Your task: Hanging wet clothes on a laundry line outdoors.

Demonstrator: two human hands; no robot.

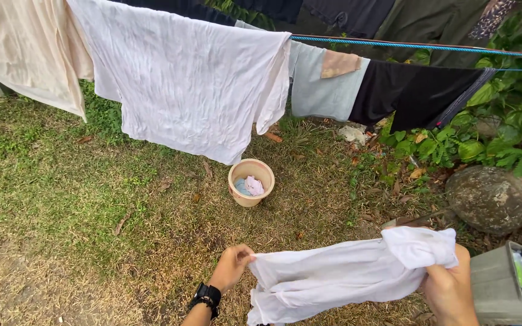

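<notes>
Both hands, left hand [232,265] and right hand [449,288], held apart, fingers seemingly closed

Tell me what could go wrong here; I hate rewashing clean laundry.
The white shirt is stretched low between the left hand and right hand, and its hem hangs near the dry grass, so it might pick up dirt. The line already looks crowded, so space may be tight.
</notes>
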